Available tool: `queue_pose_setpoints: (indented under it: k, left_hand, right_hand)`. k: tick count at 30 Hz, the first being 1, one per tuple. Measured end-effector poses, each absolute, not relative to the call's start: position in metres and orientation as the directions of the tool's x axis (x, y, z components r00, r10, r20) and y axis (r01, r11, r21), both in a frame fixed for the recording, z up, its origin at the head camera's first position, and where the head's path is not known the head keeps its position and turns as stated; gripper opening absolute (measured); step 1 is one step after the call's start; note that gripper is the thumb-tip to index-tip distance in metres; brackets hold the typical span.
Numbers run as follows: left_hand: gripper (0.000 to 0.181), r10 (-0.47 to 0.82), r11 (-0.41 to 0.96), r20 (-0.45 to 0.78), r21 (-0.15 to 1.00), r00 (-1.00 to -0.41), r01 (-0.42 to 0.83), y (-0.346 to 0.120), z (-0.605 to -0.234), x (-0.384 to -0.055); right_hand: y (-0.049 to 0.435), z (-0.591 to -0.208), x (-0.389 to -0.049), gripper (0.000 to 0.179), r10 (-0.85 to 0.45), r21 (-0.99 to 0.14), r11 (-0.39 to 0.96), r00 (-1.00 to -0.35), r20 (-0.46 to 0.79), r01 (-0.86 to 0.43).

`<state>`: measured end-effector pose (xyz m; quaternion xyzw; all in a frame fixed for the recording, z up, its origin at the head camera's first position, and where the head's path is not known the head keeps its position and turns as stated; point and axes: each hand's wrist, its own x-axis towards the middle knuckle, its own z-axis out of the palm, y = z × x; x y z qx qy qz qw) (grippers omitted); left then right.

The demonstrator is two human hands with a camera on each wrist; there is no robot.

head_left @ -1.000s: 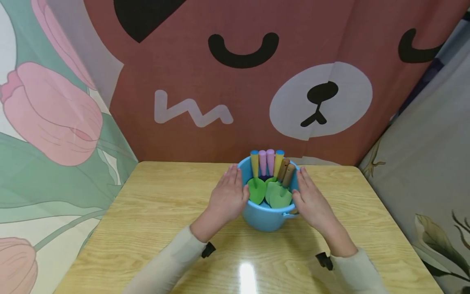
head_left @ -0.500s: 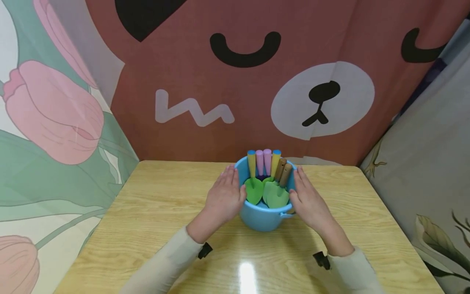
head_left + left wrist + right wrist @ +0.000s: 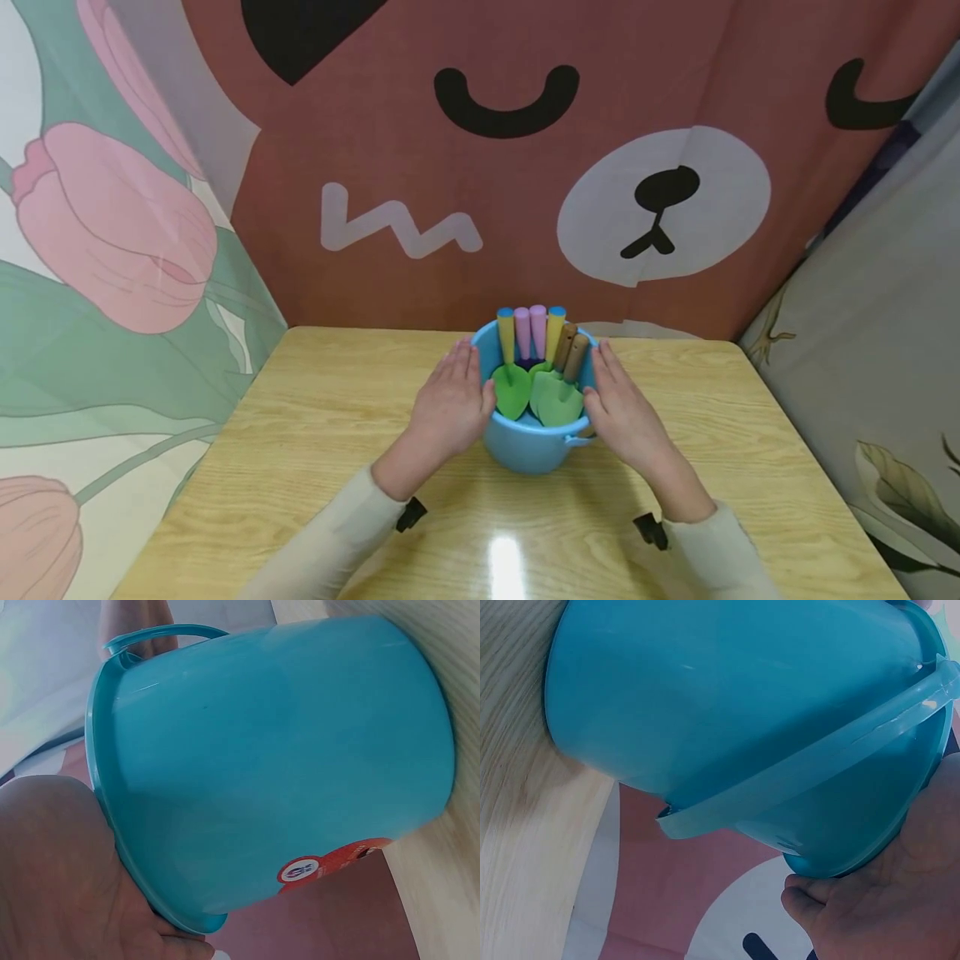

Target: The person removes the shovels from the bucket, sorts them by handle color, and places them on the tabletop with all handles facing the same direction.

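A light blue bucket (image 3: pixel 527 450) stands upright on the wooden table, and its side carries a red sticker (image 3: pixel 330 862) in the left wrist view. Against its left rim lies my left hand (image 3: pixel 452 408), fingers straight and together. My right hand (image 3: pixel 627 413) presses the opposite side the same way. In the right wrist view the bucket's handle (image 3: pixel 817 761) hangs down along the wall. Inside lean several small garden tools: a green trowel (image 3: pixel 512 393) with a yellow handle, pale green trowels (image 3: pixel 561 403) with brown wooden handles, and tools with pink handles (image 3: pixel 537 332).
The wooden table (image 3: pixel 337 400) runs back to a brown curtain (image 3: pixel 405 292) with a bear's face, close behind the bucket. Floral cloths hang at the left (image 3: pixel 112 233) and right (image 3: pixel 885 333). A black strap piece (image 3: pixel 411 514) shows at my left wrist.
Both hands and the bucket between them have shifted slightly to the left across the table. The tools inside have travelled with it, and the fingers keep their shape.
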<state>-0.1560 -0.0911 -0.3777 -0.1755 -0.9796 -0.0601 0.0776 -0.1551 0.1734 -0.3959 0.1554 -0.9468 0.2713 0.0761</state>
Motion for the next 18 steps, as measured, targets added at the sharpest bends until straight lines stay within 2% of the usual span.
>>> queue_pose_setpoints:
  k: [7, 18]
  left_hand:
    - [0.067, 0.327, 0.938, 0.14, 0.075, -0.935, 0.339, -0.097, -0.374, -0.154]
    - [0.065, 0.311, 0.938, 0.17, 0.102, -0.935, 0.33, -0.106, -0.376, -0.15]
  right_hand:
    - [0.167, -0.396, -0.157, 0.065, -0.26, -0.489, 0.803, -0.939, 0.227, -0.341]
    - [0.159, -0.398, -0.159, 0.065, -0.275, -0.489, 0.796, -0.932, 0.234, -0.357]
